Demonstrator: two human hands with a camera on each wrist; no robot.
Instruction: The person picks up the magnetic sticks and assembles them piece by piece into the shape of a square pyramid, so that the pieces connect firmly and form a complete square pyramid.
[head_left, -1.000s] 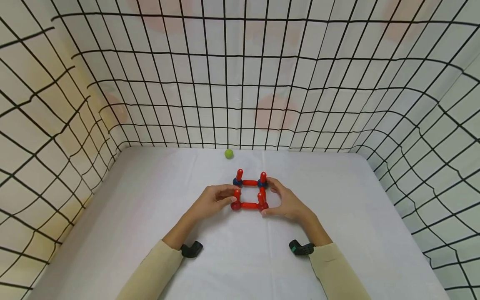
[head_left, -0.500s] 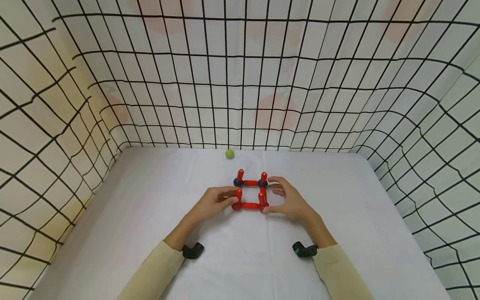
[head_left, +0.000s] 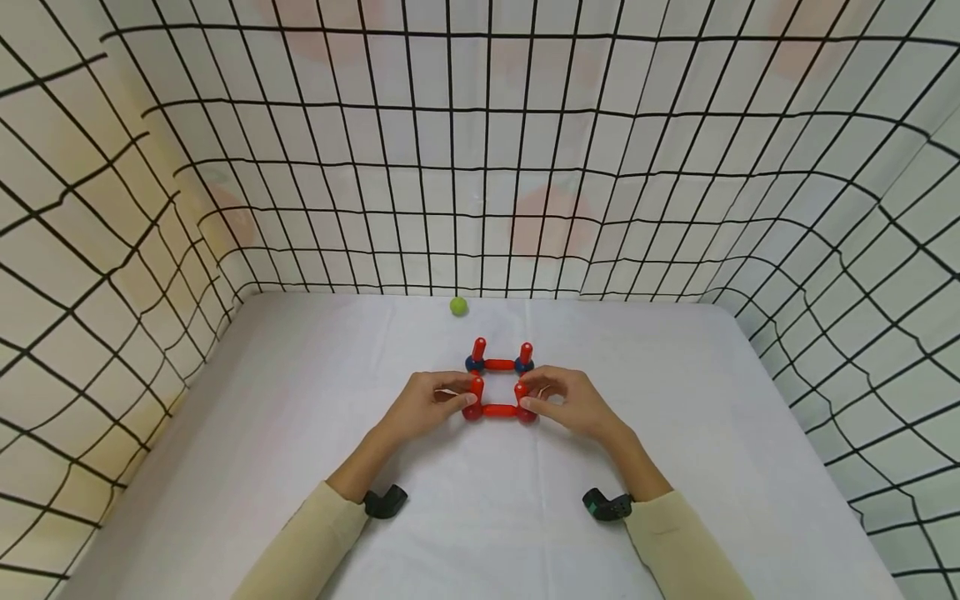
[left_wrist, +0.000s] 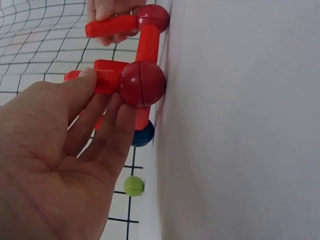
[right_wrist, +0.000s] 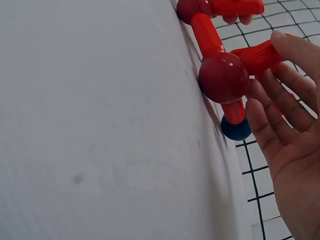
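Observation:
A square frame of red rods (head_left: 499,411) and balls stands on the white table. Its near corners are dark red balls (left_wrist: 142,84), its far corners blue balls (head_left: 476,364), and a red rod rises from each. My left hand (head_left: 430,404) pinches the upright rod at the near left corner between thumb and fingers. On the opposite side, my right hand (head_left: 567,402) pinches the near right upright rod (right_wrist: 262,56), its fingers curled behind. The right side rod is mostly hidden by the right hand in the head view.
A small green ball (head_left: 458,307) lies behind the frame near the table's (head_left: 637,367) back edge. Black wire mesh (head_left: 480,170) encloses the back and both sides, with white cloth behind it. Each wrist wears a black camera mount (head_left: 386,502).
My right hand has left the right side of the frame, where its fingers were spread, and now pinches the near right upright rod. The left hand keeps its place.

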